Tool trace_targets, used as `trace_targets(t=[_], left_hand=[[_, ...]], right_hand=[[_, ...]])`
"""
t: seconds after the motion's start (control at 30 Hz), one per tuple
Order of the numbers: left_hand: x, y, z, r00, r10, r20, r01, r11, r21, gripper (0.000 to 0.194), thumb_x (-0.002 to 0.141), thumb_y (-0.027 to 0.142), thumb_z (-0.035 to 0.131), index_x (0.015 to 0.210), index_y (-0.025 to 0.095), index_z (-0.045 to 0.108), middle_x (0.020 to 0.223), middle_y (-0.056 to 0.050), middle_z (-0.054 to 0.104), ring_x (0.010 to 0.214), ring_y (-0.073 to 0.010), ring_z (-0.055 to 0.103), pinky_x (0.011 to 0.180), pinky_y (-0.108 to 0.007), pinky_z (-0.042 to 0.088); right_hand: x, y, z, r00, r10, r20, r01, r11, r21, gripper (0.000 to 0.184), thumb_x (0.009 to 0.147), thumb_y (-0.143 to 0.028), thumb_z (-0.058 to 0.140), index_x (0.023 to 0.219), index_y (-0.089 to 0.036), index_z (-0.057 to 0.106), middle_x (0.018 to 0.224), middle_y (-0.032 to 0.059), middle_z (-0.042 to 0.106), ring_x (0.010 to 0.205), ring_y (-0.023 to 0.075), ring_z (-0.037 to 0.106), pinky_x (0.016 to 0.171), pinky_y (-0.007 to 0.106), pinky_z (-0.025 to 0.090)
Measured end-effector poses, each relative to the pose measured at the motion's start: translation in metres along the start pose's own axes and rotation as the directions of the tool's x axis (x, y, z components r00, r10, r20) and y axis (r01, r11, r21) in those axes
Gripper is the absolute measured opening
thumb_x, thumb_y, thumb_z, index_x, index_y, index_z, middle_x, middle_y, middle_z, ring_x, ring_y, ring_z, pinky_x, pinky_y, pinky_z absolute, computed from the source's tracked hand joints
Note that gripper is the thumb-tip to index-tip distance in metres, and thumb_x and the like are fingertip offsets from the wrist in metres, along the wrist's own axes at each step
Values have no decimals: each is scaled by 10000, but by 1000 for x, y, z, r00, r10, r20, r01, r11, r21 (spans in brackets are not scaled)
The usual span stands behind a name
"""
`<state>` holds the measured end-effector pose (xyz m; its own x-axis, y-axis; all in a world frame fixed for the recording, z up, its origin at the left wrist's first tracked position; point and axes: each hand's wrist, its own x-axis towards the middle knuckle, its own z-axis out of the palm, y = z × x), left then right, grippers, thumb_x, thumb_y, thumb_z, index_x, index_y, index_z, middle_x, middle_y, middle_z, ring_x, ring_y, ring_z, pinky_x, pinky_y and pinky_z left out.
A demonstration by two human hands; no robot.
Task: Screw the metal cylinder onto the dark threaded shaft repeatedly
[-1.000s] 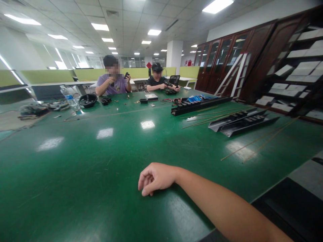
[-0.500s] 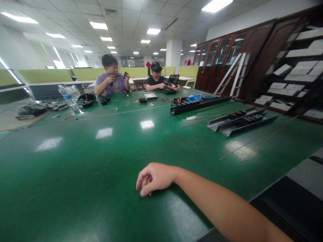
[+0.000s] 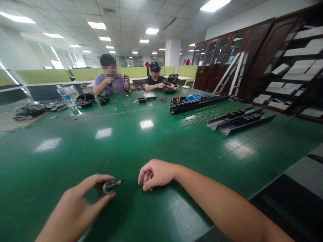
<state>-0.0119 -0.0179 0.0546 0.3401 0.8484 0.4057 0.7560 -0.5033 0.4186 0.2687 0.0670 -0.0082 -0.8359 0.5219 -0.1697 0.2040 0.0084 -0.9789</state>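
Observation:
My left hand (image 3: 77, 200) has come in at the lower left, its thumb and fingers closed around a small dark cylindrical tool (image 3: 108, 188). That piece has a greyish ring at its end and a thin dark tip pointing right; its far side is hidden, and I cannot make out its exact kind. Just right of the tip, my right hand (image 3: 157, 174) rests over the green tabletop (image 3: 161, 144). Its fingers curl loosely, with gaps between them and the thumb, and I see nothing in them.
Black metal channels (image 3: 239, 122) and thin rods (image 3: 257, 140) lie to the right. Across the table sit two people, one in a purple shirt (image 3: 113, 85), one in a dark shirt (image 3: 154, 82). A plastic bottle (image 3: 66, 97) stands at the far left; a stepladder (image 3: 233, 75) is beyond.
My left hand has entered from the lower left, bringing the small dark tool. My right hand keeps its loose curl and appears almost in the same place, very slightly shifted in view.

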Motion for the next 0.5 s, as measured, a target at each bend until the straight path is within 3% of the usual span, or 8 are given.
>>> trace_targets(t=[0.1, 0.17, 0.33, 0.5], left_hand=[[24, 29, 33, 971, 123, 206, -107, 990, -87, 220, 843, 322, 683, 1060, 290, 663, 938, 14, 713, 844, -160, 684, 742, -227, 550], [30, 38, 49, 954, 170, 248, -137, 980, -147, 205, 872, 277, 640, 1078, 281, 650, 950, 1, 698, 859, -153, 667, 765, -233, 537], [22, 19, 65, 953, 195, 232, -144, 965, -221, 245, 899, 282, 619, 1142, 260, 638, 1020, -38, 697, 919, -166, 664, 814, -243, 535], [15, 1, 69, 960, 171, 220, -127, 971, -203, 303, 896, 307, 638, 1196, 266, 634, 1065, -48, 713, 952, -177, 685, 832, -242, 555]], right_hand=[[0, 1, -2, 1000, -4, -2, 4, 999, -42, 380, 629, -234, 848, 948, -132, 669, 719, -22, 663, 635, 103, 635, 630, 205, 486], [-1, -1, -3, 1000, -24, -8, 23, 993, -117, 422, 601, -219, 864, 965, -132, 669, 738, -26, 661, 662, 107, 629, 626, 194, 466], [-1, -5, 0, 994, -54, -96, 19, 942, -335, 416, 602, -180, 857, 985, -159, 696, 792, -31, 671, 709, 109, 613, 641, 183, 430], [-2, -6, 2, 989, -59, -133, 2, 920, -392, 420, 617, -205, 841, 1016, -186, 709, 797, -30, 664, 702, 111, 598, 650, 192, 434]])
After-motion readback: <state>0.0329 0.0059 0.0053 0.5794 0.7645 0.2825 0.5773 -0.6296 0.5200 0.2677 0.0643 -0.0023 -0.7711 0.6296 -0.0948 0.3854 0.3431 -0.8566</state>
